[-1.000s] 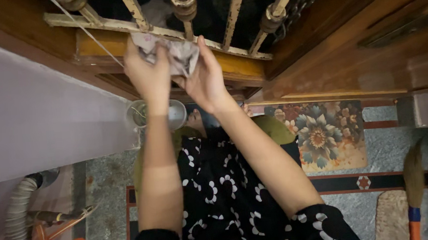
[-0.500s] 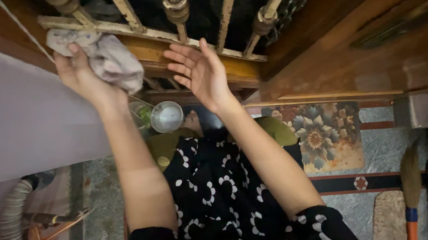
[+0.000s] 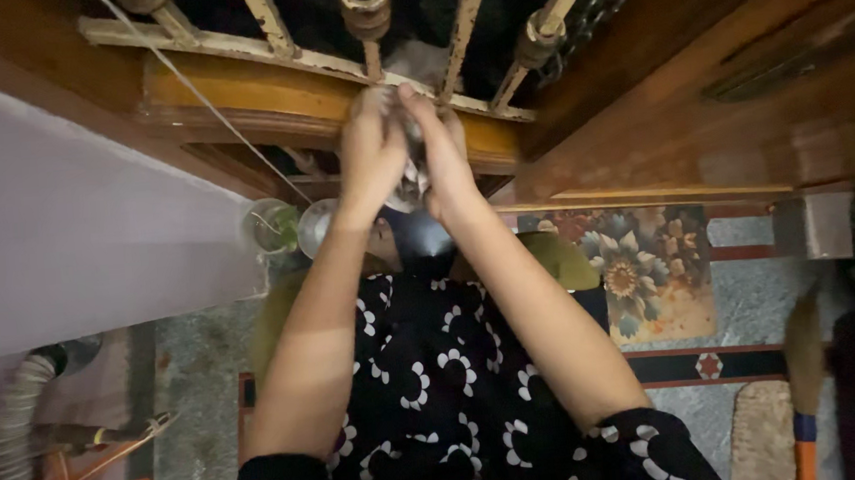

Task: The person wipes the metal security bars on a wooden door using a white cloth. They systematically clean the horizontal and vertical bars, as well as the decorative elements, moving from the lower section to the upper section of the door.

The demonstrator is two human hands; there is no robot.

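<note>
While both hands bunch a pale cloth point(image 3: 412, 166) against the window ledge point(image 3: 237, 91), the grip looks loose and blurred.
Left hand point(image 3: 371, 154) and right hand point(image 3: 447, 153) press palms together, closed around the cloth between them, just under the painted metal grille bars point(image 3: 460, 22). A slack hold could drop it onto the glass tumblers point(image 3: 291, 227) below the left hand, and knuckles might scrape the bars.

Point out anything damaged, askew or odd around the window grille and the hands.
The cream-painted metal window grille looks worn, with chipped, grimy paint along its lower rail. A thin pale cord slants loosely across the frame. The left hand and right hand press a crumpled grey cloth between them; motion blur hides detail.
</note>
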